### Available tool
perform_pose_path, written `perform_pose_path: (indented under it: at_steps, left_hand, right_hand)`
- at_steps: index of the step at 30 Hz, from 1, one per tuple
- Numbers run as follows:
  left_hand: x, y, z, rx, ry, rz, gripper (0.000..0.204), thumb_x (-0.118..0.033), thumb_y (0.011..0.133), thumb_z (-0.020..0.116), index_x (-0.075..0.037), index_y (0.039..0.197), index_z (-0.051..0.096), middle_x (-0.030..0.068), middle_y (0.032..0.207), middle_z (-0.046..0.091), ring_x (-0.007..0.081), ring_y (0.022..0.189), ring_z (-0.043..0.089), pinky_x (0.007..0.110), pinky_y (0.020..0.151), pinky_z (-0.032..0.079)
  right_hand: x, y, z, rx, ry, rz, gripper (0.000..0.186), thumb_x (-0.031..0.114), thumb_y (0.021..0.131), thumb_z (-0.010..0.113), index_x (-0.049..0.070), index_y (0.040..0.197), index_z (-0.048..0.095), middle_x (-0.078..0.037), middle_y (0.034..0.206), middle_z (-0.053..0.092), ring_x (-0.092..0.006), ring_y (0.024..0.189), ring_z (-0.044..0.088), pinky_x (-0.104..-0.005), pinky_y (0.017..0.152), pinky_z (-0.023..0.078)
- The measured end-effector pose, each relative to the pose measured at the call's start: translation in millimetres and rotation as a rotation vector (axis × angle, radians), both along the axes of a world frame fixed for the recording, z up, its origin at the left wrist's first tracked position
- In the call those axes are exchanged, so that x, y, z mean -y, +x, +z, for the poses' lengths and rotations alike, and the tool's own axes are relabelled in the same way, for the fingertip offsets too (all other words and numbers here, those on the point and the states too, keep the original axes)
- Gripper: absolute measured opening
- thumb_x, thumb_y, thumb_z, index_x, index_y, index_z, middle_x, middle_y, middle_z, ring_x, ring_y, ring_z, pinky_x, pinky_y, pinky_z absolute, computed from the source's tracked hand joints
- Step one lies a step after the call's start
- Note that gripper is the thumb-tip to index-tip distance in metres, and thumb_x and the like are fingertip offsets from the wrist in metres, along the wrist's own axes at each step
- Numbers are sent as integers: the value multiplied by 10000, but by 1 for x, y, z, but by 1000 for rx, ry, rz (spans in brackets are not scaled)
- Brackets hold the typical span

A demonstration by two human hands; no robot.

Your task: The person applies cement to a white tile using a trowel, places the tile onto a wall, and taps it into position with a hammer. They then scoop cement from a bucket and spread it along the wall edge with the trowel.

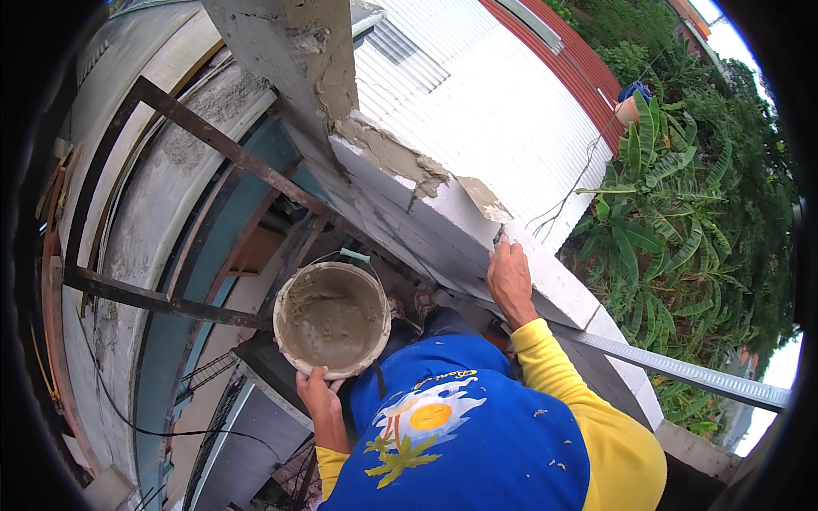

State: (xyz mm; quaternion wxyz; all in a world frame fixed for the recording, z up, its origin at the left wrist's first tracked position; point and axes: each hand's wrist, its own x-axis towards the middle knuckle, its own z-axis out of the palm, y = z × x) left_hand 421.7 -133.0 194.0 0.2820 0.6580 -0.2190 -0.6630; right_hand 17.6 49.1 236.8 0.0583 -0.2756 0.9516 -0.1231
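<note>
My left hand [322, 399] grips the near rim of a round bucket [353, 370] in front of my body. Wet grey mortar [331, 328] lies inside it, and its wire handle with a pale green grip rests at the far side. Closed around a trowel [484, 198], my right hand [511, 277] is over the top of a pale block wall [554, 279]. The trowel's blade, smeared with mortar, points away from me along the wall top. Beyond the blade, a rough layer of mortar [392, 155] covers the wall top up to a concrete column [298, 51].
A rusty metal frame [230, 153] stands left of the bucket. A metal channel [682, 366] juts out rightward from the wall. Past the wall are a white corrugated roof [486, 94] and banana plants [652, 230]. A black cable [183, 433] hangs at lower left.
</note>
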Motion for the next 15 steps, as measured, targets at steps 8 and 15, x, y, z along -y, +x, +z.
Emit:
perform_pose_path:
  at_steps: [8, 15]
  left_hand:
    - [11, -7, -2, 5, 11, -75, 574, 22, 861, 620, -26, 1424, 520, 194, 1321, 618, 413, 1132, 713, 625, 887, 663]
    - [19, -15, 1, -19, 21, -112, 562, 15, 872, 627, -34, 1422, 523, 195, 1315, 626, 413, 1142, 714, 633, 896, 655]
  right_hand:
    - [-10, 12, 4, 118, -75, -16, 508, 186, 1065, 600, -130, 1450, 498, -300, 1080, 604, -495, 941, 682, -551, 848, 563]
    - [27, 30, -5, 1170, -893, -373, 398, 406, 1125, 545, 35, 1271, 561, -78, 823, 588, -212, 659, 624, -368, 611, 543]
